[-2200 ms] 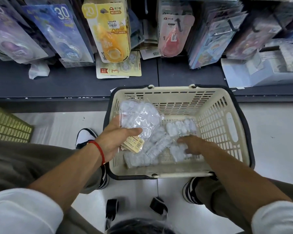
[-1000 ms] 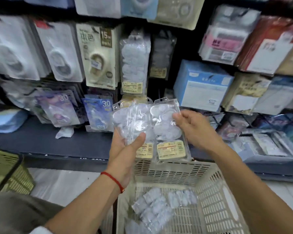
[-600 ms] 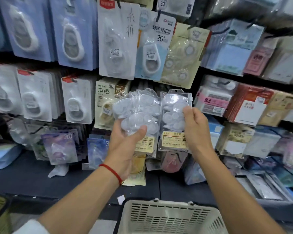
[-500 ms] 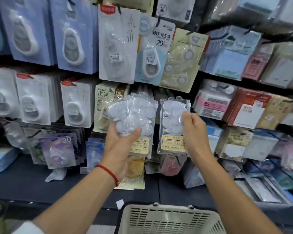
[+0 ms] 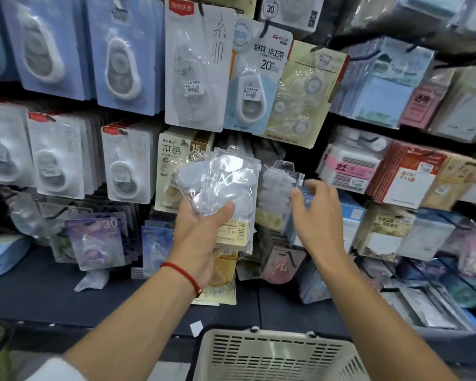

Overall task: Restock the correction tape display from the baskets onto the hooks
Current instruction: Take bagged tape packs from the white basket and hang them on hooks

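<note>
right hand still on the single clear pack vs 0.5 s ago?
No. The right hand has let go, fingers spread; the single pack now hangs beside the blue box.

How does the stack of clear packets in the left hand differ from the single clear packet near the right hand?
The stack of clear packets is gripped by the left hand; the single clear packet hangs free, the open right hand beside it. The stack is thicker and tilted; the single one hangs straight. Both hold white pieces.

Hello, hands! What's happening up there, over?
Left hand grips clear packs. Right hand open, beside one pack at the display. Nothing blocking, over.
</note>
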Available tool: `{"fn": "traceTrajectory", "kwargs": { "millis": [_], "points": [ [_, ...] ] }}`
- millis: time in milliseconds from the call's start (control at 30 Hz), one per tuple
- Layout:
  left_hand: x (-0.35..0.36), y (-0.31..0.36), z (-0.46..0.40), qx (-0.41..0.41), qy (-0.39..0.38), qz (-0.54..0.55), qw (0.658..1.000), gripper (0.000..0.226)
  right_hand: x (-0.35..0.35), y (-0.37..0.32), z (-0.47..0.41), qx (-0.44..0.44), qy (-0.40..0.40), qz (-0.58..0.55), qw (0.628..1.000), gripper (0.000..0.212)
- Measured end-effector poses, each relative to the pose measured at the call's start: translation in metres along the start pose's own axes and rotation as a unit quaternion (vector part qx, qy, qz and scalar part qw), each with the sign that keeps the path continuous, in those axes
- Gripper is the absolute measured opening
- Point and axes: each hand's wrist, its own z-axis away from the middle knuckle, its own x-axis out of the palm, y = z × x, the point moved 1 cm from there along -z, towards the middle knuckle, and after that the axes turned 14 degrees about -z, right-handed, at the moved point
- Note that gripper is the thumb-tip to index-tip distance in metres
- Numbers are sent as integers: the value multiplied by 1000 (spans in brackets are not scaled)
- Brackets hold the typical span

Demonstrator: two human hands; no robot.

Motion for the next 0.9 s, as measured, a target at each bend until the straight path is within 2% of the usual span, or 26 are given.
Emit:
{"fn": "traceTrajectory", "kwargs": {
  "millis": [67, 133, 167, 267, 400, 467, 633, 900],
  "points": [
    [5, 0, 2, 6, -13, -4, 1000, 55, 4, -11, 9, -28, -60, -83, 994, 29],
    [10, 0, 6, 21, -24, -21, 999, 59, 12, -17, 17, 5, -156, -148, 976, 29],
    [12, 1, 8, 27, -31, -31, 999, 60, 16, -19, 20, 12, -177, -163, 970, 27],
    [14, -1, 9, 17, -43, -24, 999, 62, 17, -23, 24, 25, -157, -217, 963, 16],
    [9, -2, 2, -20, -28, 8, 999, 39, 7, -18, 19, 84, -85, -279, 953, 10],
    [7, -3, 0, -11, -10, 0, 1000, 36, 0, -13, 13, 99, -51, -288, 951, 14],
    [4, -2, -4, 3, 23, 4, 1000, 42, -8, 0, 6, 139, -48, -277, 949, 13],
    [5, 3, -1, 17, 23, -4, 1000, 36, -7, -1, 9, 128, -22, -268, 954, 13]
  ]
}}
